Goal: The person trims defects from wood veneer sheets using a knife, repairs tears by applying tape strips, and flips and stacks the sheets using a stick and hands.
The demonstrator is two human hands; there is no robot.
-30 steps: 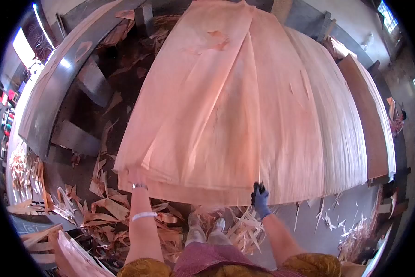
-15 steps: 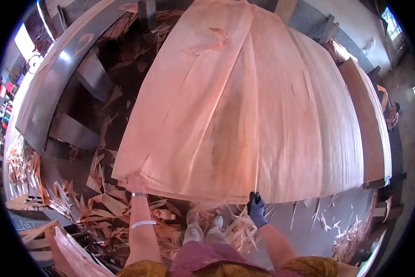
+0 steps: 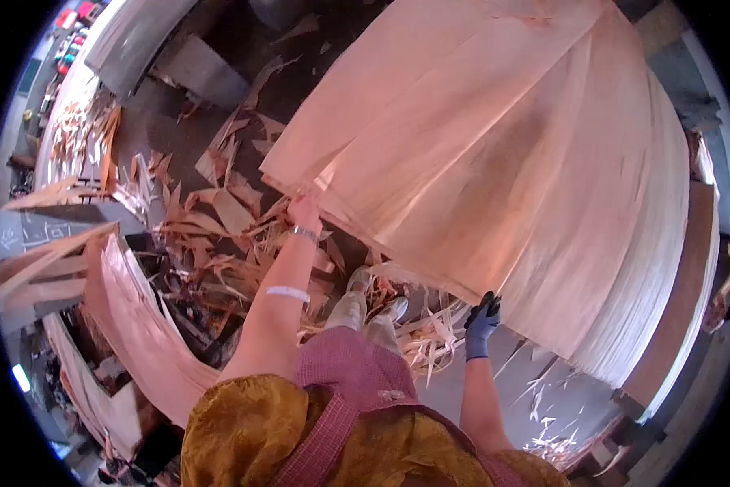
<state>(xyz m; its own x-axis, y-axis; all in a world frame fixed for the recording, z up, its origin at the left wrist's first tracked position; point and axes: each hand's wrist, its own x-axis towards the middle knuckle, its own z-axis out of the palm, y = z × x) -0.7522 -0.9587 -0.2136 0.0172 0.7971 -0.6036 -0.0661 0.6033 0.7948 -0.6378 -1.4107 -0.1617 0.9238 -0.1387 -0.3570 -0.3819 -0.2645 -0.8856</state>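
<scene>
A broad stack of thin pinkish wood veneer sheets (image 3: 462, 162) fills the upper middle and right. Bare except for a bracelet and a white band on the arm, my left hand (image 3: 305, 213) grips the near left corner of the top sheet, fingers partly hidden by its edge. My right hand (image 3: 482, 325), in a blue-grey glove with black fingertips, is closed on the near edge of the veneer further right. Between the two hands the sheet edge is slightly raised, and a fold runs up through it.
Torn veneer scraps (image 3: 219, 211) litter the floor at left and around my feet (image 3: 389, 312). Another curved veneer stack (image 3: 137, 325) lies at lower left. A brown board (image 3: 677, 300) stands at the right edge of the main stack. Grey supports (image 3: 198, 73) are at upper left.
The view has turned and shifted left, so the veneer appears tilted to the upper right. Both hands remain at its near edge, and the lower-left stack shows more fully.
</scene>
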